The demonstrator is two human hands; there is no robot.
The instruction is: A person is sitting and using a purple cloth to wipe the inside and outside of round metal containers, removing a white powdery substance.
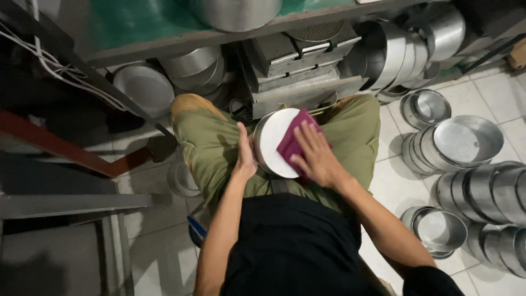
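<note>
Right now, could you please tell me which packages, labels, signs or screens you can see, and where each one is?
None in view: no package, label, sign or screen.
Left hand: holds the rim of the round silver metal pan on the lap.
Right hand: presses a magenta cloth on the pan's base.
Stacked silver metal pans: on the white tiled floor, at right.
</note>
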